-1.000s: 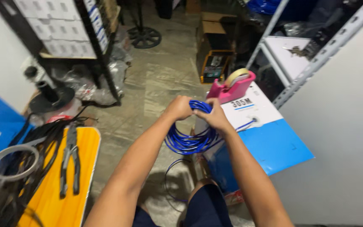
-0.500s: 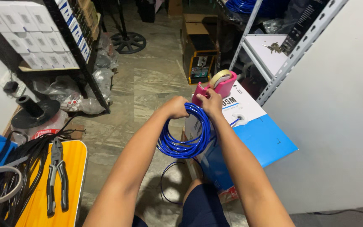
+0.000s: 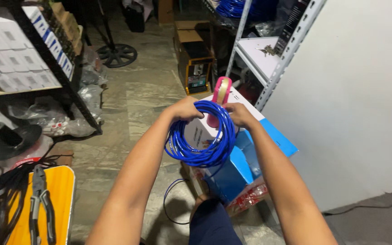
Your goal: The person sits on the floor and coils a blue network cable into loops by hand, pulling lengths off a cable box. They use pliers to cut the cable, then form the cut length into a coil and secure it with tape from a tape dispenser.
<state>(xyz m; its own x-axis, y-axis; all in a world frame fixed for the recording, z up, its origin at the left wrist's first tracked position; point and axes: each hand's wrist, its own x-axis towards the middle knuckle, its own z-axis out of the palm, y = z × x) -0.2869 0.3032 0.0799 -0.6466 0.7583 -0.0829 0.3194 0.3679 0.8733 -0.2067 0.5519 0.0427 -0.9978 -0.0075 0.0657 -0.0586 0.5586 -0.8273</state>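
Lower left of the frame, my pliers (image 3: 41, 206) are lying on a yellow board (image 3: 59, 199), with a tangle of black cables (image 3: 3, 190) spilling beside it. At the upper left, a black shelf rack (image 3: 71, 88) is holding rows of small white boxes (image 3: 12, 68), and clear plastic bags (image 3: 75, 115) are slumping at its foot. A round black stand base (image 3: 116, 54) is sitting on the stone floor (image 3: 141, 102) near the top. Upper right, a grey metal rack (image 3: 286, 56) is leaning into view against a white wall (image 3: 359, 104), and a cardboard box (image 3: 196, 68) is standing open beside it.
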